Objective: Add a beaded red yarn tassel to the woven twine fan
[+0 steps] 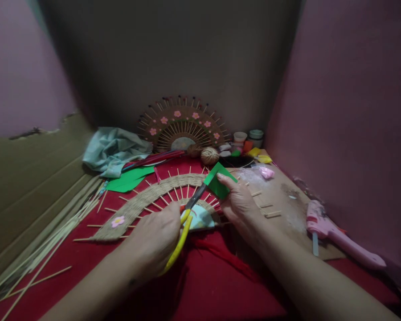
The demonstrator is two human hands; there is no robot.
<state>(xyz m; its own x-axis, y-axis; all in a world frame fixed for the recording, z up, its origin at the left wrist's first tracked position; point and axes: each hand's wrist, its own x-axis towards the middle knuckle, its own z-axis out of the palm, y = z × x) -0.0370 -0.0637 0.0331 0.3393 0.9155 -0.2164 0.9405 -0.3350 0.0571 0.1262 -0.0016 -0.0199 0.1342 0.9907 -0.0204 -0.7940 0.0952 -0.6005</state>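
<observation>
My left hand [158, 236] is closed round the yellow-handled scissors [177, 249], whose dark blades point up and to the right. The blade tips reach the left edge of a small green sheet [219, 178], perhaps paper or foam. My right hand [239, 203] pinches that sheet with the thumb on top. Below both hands lies a half-round fan [167, 185] of thin sticks woven with twine. One pink flower [117, 221] sits on its left end, and a pale blue patch [200, 218] is at its centre, partly hidden by my left hand and the scissors.
A larger green sheet [128, 178] and loose sticks [50, 238] lie at left. Behind stand a finished flowered fan [183, 117], a blue cloth [115, 149] and a twine ball [209, 156]. At right, a pink glue gun [341, 236] rests on cardboard [287, 223] near the wall.
</observation>
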